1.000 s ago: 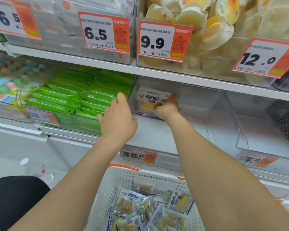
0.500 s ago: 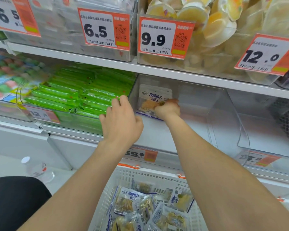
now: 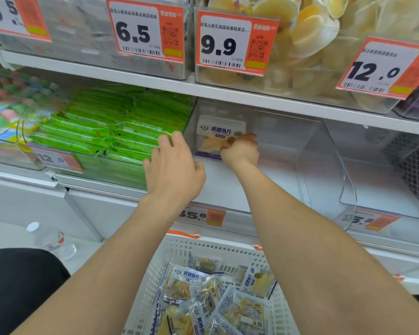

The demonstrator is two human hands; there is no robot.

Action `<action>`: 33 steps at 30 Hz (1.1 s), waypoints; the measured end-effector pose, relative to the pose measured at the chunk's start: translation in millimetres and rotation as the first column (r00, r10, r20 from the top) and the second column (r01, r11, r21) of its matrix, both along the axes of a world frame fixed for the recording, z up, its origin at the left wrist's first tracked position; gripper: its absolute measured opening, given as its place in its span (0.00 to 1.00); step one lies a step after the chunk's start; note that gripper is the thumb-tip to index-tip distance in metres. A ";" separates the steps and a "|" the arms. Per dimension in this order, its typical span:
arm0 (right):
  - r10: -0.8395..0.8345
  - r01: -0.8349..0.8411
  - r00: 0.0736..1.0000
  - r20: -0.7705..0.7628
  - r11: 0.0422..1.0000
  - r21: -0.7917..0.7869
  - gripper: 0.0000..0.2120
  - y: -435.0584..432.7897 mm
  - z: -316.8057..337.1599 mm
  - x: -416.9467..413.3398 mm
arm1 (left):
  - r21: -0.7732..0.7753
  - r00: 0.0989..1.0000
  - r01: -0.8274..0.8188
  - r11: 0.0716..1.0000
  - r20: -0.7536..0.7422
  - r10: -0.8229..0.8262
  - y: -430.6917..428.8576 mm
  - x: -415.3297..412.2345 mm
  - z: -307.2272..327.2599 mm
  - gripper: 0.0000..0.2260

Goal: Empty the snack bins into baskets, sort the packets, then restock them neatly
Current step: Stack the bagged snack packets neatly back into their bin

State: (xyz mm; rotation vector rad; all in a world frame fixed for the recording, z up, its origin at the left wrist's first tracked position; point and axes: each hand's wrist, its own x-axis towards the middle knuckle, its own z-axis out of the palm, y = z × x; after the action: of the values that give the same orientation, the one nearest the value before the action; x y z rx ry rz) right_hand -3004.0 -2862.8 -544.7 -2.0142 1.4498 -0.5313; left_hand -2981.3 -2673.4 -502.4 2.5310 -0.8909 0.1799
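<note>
Several loose packets (image 3: pixel 228 301) lie in the white basket (image 3: pixel 218 247) nearest the camera, below both forearms. Restocking is judged barely begun. Step in hand: the first packet is being stood in the clear bin (image 3: pixel 310 151).

Left hand (image 3: pixel 174 175): placed at the bin's front left corner, just beside the green packets (image 3: pixel 121 134) of the neighbouring bin. Fingers are loosely extended and nothing is held. Whether the fingertips touch the clear dividing wall cannot be told, the plastic being nearly invisible there.

Right hand (image 3: pixel 240 151): reached deeper, wrist inside the bin, fingers curled onto the lower right part of one fish-slice packet (image 3: pixel 218 131). The packet is held upright, label facing out, in the back left corner, its bottom edge at the bin floor.

Notes for the step:
- The packet should be pressed flush against the back and left walls before release, so that the row is started square.
- A lone pouch is judged likely to topple forward, so it should be let go only once it is seen to lean back.
- Later packets are best set label forward, close against the first.
- The bin could be steadied by the left hand.

Farthest: the upper shelf (image 3: pixel 228 93), not involved.
</note>
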 end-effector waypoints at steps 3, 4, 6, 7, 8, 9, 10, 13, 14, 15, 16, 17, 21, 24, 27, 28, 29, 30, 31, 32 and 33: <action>-0.001 0.001 1.000 -0.019 1.000 0.026 0.31 -2.5 3.2 -3.1 | -0.025 1.000 0.003 1.000 -0.006 -0.004 0.1 0.1 -0.6 0.23; 0.004 -0.003 1.000 -0.029 0.999 0.032 0.30 -2.8 4.2 -4.7 | -0.038 1.000 0.005 0.999 -0.007 -0.006 0.1 -0.2 -0.7 0.24; 0.010 -0.008 0.999 -0.042 0.999 0.048 0.29 -2.8 8.3 -10.0 | -0.057 1.000 0.012 0.998 0.016 -0.011 1.9 -1.7 -0.4 0.26; 0.019 -0.016 0.998 -0.058 0.998 0.055 0.27 -2.2 12.0 -14.3 | -0.071 0.999 0.020 0.997 0.049 -0.016 3.9 -3.0 -0.4 0.27; 0.041 -0.036 0.996 -0.083 0.997 0.061 0.25 -0.2 17.5 -19.8 | -0.087 0.995 0.031 0.996 0.097 -0.022 6.5 -4.4 -0.7 0.27; 0.069 -0.062 0.991 -0.110 0.996 0.068 0.21 3.9 23.7 -27.0 | -0.106 0.988 0.047 0.993 0.152 -0.031 9.4 -5.4 -0.9 0.27; 0.097 -0.088 0.987 -0.131 0.993 0.074 0.16 9.5 30.2 -35.7 | -0.127 0.978 0.072 0.989 0.206 -0.045 13.0 -6.5 -0.8 0.26; 0.180 -0.181 0.973 -0.146 0.983 0.011 0.12 36.2 48.5 -70.4 | -0.200 0.934 0.214 0.956 0.330 -0.140 27.7 -17.8 3.8 0.16; 0.200 -0.209 0.972 -0.121 0.976 -0.065 0.10 47.6 53.0 -84.0 | -0.230 0.922 0.269 0.935 0.343 -0.181 33.3 -25.3 7.1 0.11; 0.229 -0.238 0.971 -0.072 0.960 -0.147 0.09 61.0 57.4 -99.5 | -0.256 0.919 0.309 0.916 0.329 -0.218 39.9 -34.6 10.8 0.08; 0.282 -0.273 0.959 0.007 0.936 -0.223 0.08 76.9 62.1 -116.9 | -0.257 0.922 0.331 0.908 0.294 -0.253 46.4 -44.2 12.8 0.06; 0.354 -0.319 0.932 0.081 0.905 -0.280 0.07 94.9 66.1 -136.3 | -0.207 0.922 0.354 0.912 0.243 -0.303 52.7 -53.0 12.1 0.08; 0.583 -0.567 0.812 -0.022 0.779 -0.267 0.04 161.0 50.1 -210.1 | 0.333 0.810 0.586 0.739 -0.220 -0.543 69.9 -70.4 -17.6 0.10; 0.626 -0.690 0.698 -0.347 0.718 -0.093 0.07 173.2 -7.2 -232.5 | 0.524 0.707 0.707 0.475 -0.546 -0.450 71.0 -73.0 -68.3 0.06; 0.636 -0.682 0.572 -0.518 0.720 0.130 0.08 161.0 -71.7 -238.0 | 0.572 0.704 0.707 0.416 -0.624 -0.339 67.0 -70.7 -122.6 0.12; 0.636 -0.668 0.537 -0.554 0.722 0.182 0.08 155.8 -91.8 -240.7 | 0.568 0.704 0.705 0.425 -0.632 -0.324 66.2 -70.2 -138.2 0.13; 0.637 -0.650 0.513 -0.576 0.726 0.224 0.08 150.6 -111.3 -244.7 | 0.561 0.705 0.701 0.441 -0.640 -0.306 66.2 -68.7 -154.4 0.13; 0.639 -0.630 0.501 -0.584 0.732 0.260 0.09 145.3 -131.2 -249.0 | 0.559 0.710 0.691 0.459 -0.644 -0.284 66.8 -66.8 -171.5 0.14; 0.645 -0.608 0.490 -0.587 0.735 0.300 0.10 140.6 -150.0 -253.7 | 0.556 0.716 0.679 0.479 -0.647 -0.264 67.8 -64.5 -190.4 0.15; 0.653 -0.585 0.478 -0.588 0.736 0.341 0.11 136.3 -167.7 -258.7 | 0.559 0.724 0.662 0.499 -0.647 -0.236 69.7 -62.1 -208.5 0.17; 0.664 -0.557 0.469 -0.583 0.734 0.388 0.11 132.4 -184.8 -263.3 | 0.559 0.736 0.644 0.522 -0.640 -0.222 71.2 -59.3 -226.8 0.19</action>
State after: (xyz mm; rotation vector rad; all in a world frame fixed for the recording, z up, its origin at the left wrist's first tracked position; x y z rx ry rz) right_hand -3267.3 -2730.3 -729.5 -2.5324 0.9047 0.7249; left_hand -3040.6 -2602.3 -729.2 2.6454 -1.5956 -1.2407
